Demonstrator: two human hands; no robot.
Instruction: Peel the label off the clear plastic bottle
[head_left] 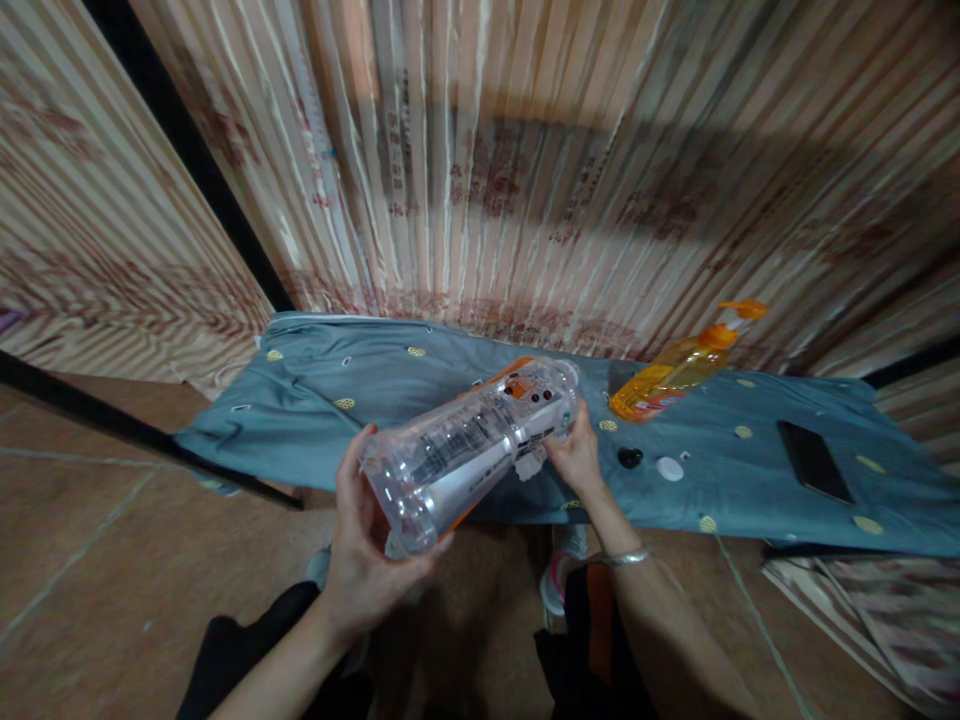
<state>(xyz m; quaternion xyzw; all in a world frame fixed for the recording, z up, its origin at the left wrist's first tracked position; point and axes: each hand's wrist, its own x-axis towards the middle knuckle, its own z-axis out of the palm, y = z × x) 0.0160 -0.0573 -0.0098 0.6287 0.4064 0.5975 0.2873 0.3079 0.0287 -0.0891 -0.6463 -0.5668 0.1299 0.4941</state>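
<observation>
Where the brown tiled floor (112,560) fills the left of the view, a dark bar (142,432) crosses it at a slant and ends under the near corner of a low surface draped in a blue-grey cloth with small yellow spots (322,370). Behind the cloth hangs a pleated cream curtain with faded red print (480,160).

The left hand (367,555) cups the base of a large clear plastic bottle with a printed label and orange trim (465,445), its thumb up along the near wall and its fingers curled around the underside. The bottle lies tilted in the air above the cloth's front edge, base toward the camera and low, neck end farther off and higher. It looks empty, though blur makes that hard to judge.

The right hand (577,450), a silver bangle (626,556) on its wrist, closes its fingers on the neck end of the same bottle; whether a cap sits there cannot be told.

Just right of that hand, a small black object (630,457) and a white round cap (670,468) lie on the cloth near each other. Beyond them an orange pump bottle of liquid (675,370) lies on its side. Farther right, well apart, a black phone (814,461) rests flat on the cloth.
</observation>
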